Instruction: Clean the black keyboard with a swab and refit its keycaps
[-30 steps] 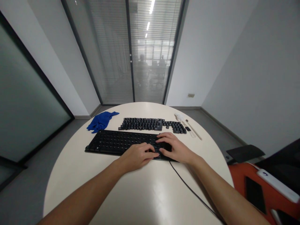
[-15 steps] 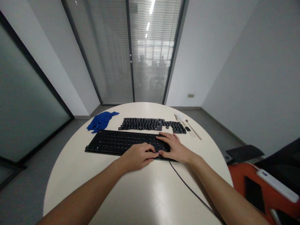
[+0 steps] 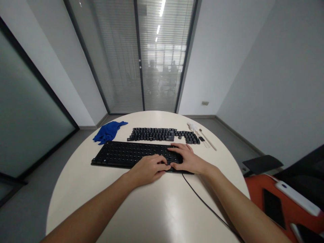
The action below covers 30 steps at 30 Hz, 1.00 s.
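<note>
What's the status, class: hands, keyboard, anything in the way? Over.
Left hand, right hand: both on keyboard, toward its right end. Loose keycaps in rows beyond it. Hands partly block view.

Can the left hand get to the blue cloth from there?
Probably yes: the left hand would have to cross the keyboard, but that lies flat, and nothing tall seems to stand between the hand and the blue cloth.
</note>
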### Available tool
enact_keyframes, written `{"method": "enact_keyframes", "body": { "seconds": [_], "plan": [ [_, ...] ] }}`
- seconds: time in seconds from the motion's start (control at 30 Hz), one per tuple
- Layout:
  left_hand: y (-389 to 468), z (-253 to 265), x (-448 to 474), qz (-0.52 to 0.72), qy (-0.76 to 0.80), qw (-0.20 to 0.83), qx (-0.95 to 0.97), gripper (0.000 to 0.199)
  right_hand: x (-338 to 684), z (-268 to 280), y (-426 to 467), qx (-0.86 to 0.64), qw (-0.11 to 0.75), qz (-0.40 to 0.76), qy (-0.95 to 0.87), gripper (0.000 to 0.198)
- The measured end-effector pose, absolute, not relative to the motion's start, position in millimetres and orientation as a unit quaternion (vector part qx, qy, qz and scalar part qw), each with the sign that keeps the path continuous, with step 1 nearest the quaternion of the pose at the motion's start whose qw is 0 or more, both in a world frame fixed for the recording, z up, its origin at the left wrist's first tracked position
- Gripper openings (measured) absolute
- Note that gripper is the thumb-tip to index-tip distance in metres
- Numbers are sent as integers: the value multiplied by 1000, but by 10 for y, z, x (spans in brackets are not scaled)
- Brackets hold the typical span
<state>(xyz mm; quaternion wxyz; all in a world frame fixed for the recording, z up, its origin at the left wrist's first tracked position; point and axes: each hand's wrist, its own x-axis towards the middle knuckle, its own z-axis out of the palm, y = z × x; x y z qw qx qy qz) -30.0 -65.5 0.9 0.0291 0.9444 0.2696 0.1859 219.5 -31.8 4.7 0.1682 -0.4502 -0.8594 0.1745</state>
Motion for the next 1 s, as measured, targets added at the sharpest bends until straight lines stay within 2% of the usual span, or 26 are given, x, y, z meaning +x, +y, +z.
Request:
{"method": "enact_keyframes", "body": {
  "seconds": [0.23, 0.53, 0.67, 0.77, 1.0],
  "plan": [
    [-665, 25, -261, 182, 267, 17, 946, 20, 2184, 42, -335, -444, 164, 153, -868, 73],
    [-641, -57, -279, 201, 252, 0, 947, 24, 2267, 39, -328, -409, 165, 130, -888, 68],
    [-631, -68, -279, 205, 250, 9, 946, 24, 2393, 17, -203, -403, 232, 114, -878, 44],
    [-632, -64, -278, 204, 251, 22, 946, 25, 2596, -13, -47, -460, 287, 52, -839, 28],
    [-643, -70, -274, 209, 260, 45, 942, 25, 2977, -119, 157, -564, 253, -57, -784, 28]
  ]
}}
